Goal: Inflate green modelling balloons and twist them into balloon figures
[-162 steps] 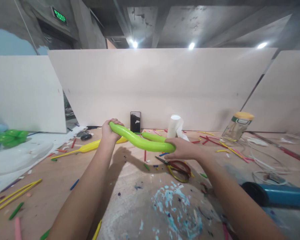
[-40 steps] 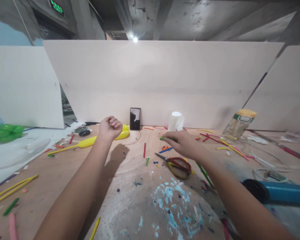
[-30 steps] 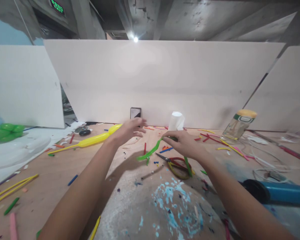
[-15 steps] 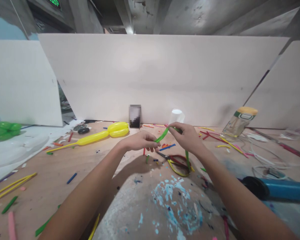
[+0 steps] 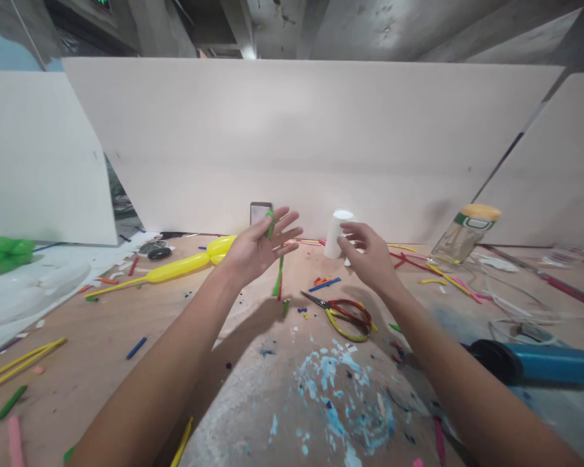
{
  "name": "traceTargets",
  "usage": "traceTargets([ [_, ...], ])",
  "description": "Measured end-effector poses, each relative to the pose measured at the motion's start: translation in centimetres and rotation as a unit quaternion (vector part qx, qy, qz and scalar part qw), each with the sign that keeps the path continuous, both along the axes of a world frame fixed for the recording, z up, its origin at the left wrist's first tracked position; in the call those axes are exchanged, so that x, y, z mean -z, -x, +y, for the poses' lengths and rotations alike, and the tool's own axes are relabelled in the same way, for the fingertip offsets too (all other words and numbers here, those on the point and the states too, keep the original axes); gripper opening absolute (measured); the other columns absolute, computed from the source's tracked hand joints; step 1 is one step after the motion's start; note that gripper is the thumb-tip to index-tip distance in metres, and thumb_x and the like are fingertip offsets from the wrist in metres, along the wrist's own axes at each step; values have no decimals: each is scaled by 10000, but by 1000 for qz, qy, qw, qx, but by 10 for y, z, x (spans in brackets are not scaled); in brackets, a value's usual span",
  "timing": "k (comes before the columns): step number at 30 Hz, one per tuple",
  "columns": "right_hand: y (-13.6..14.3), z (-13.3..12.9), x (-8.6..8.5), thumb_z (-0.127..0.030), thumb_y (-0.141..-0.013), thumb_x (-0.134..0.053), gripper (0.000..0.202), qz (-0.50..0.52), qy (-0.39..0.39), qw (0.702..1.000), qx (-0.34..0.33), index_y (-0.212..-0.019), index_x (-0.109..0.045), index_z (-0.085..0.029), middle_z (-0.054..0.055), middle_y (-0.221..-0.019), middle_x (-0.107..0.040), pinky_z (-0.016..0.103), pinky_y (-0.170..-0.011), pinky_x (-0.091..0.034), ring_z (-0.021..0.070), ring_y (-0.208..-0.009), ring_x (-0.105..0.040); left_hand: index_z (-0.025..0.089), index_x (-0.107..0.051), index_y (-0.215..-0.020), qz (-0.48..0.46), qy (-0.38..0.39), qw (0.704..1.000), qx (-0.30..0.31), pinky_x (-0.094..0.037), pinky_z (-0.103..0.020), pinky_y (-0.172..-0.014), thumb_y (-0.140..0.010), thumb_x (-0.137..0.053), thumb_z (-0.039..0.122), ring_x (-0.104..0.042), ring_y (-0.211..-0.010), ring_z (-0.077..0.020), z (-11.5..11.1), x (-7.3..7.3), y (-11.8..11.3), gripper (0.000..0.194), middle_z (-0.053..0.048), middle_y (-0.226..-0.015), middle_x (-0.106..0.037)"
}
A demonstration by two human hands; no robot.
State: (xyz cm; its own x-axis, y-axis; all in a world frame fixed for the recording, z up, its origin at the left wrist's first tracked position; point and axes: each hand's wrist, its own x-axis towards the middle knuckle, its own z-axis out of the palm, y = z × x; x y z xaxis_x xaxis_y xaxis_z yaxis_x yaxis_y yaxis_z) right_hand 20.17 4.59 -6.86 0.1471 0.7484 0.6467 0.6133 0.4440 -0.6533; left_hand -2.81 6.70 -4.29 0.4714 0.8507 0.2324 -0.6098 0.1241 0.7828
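Observation:
My left hand (image 5: 263, 250) is raised palm up with its fingers spread. A limp green balloon (image 5: 278, 277) is caught at its thumb, and the strip hangs down behind the fingers. My right hand (image 5: 367, 254) has thumb and forefinger apart with nothing between them. Its fingertips overlap the right side of a white cylinder (image 5: 333, 237) in view; whether they touch it I cannot tell. Below and between the hands lie scissors (image 5: 343, 316) with red and yellow handles. A yellow inflated balloon (image 5: 180, 267) rests left of my left hand, partly hidden by it.
A phone (image 5: 260, 209) leans against the white board (image 5: 292, 143). A tilted clear bottle (image 5: 464, 235) with a yellow cap and a blue pump (image 5: 555, 363) lie to the right. Balloon scraps dot the table, and a green balloon shape (image 5: 7, 253) sits far left.
Both hands held the green balloon before; my right hand has let go and moved to the white cylinder. My left hand has risen and turned palm up, keeping the balloon.

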Motion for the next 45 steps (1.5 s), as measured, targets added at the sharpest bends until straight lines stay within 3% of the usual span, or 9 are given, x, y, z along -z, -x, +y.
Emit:
traceTargets([
  [3, 13, -14, -9, -386, -832, -560, 248, 10, 63, 991, -114, -938, -632, -174, 61, -861, -667, 316, -717, -482, 177, -779, -607, 282, -616, -1142, 20, 19, 1000, 11, -431, -428, -942, -888, -506, 344, -540, -1160, -261, -4, -1, -7, 284, -29, -1308, -561],
  [5, 27, -25, -14, -383, -844, -555, 239, -9, 82, 982, -171, -946, -638, -185, 55, -897, -670, 300, -711, -482, 166, -777, -600, 308, -612, -1161, 49, 6, 999, 21, -409, -424, -964, -893, -502, 361, -503, -1204, -251, -8, 4, -16, 295, -24, -1339, -535],
  [8, 44, -38, -19, -355, -849, -552, 263, -46, 102, 972, -206, -1053, -618, -203, 58, -974, -662, 300, -702, -482, 163, -791, -594, 279, -639, -1140, 79, -31, 996, 31, -386, -393, -989, -879, -538, 354, -478, -1223, -234, -16, 12, -30, 290, -51, -1325, -545],
  [14, 43, -34, -16, -297, -861, -489, 195, -17, 148, 959, -242, -816, -622, -163, 23, -724, -603, 290, -659, -470, 147, -694, -570, 180, -658, -1112, 120, -43, 992, 23, -432, -379, -903, -819, -625, 338, -579, -998, -214, -23, 18, -40, 334, -124, -1139, -638],
  [18, 35, -27, -13, -310, -838, -515, 175, 24, 173, 941, -289, -797, -601, -163, 6, -724, -582, 278, -640, -467, 120, -639, -549, 167, -663, -1073, 125, -19, 992, 23, -440, -392, -868, -818, -617, 353, -603, -893, -205, -18, 18, -37, 319, -125, -1060, -669],
  [26, 32, -23, -8, -337, -828, -546, 179, 34, 196, 939, -279, -791, -594, -169, 12, -752, -604, 277, -662, -485, 118, -661, -568, 168, -707, -1002, 210, -87, 973, -40, -407, -365, -855, -782, -646, 408, -614, -863, -192, -7, 25, -30, 331, -108, -966, -691],
  [32, 31, -20, -5, -341, -816, -565, 171, 43, 198, 945, -258, -794, -575, -172, 21, -754, -612, 286, -662, -498, 130, -675, -585, 193, -723, -988, 266, -149, 948, -90, -409, -333, -819, -720, -692, 286, -587, -845, -166, -7, 23, -27, 285, -67, -949, -691],
  [40, 29, -21, -5, -339, -811, -561, 173, 22, 199, 953, -227, -794, -575, -168, 28, -749, -617, 284, -660, -497, 136, -680, -587, 160, -717, -911, 254, -143, 947, -135, -437, -330, -797, -696, -716, 332, -567, -794, -150, 1, 31, -25, 275, -65, -874, -658],
  [45, 28, -24, -9, -357, -834, -524, 191, -20, 180, 958, -220, -819, -575, -174, 35, -781, -616, 281, -655, -489, 150, -725, -589, 165, -703, -881, 241, -137, 953, -124, -433, -317, -811, -696, -717, 350, -551, -799, -133, -1, 30, -26, 261, -44, -864, -635],
])
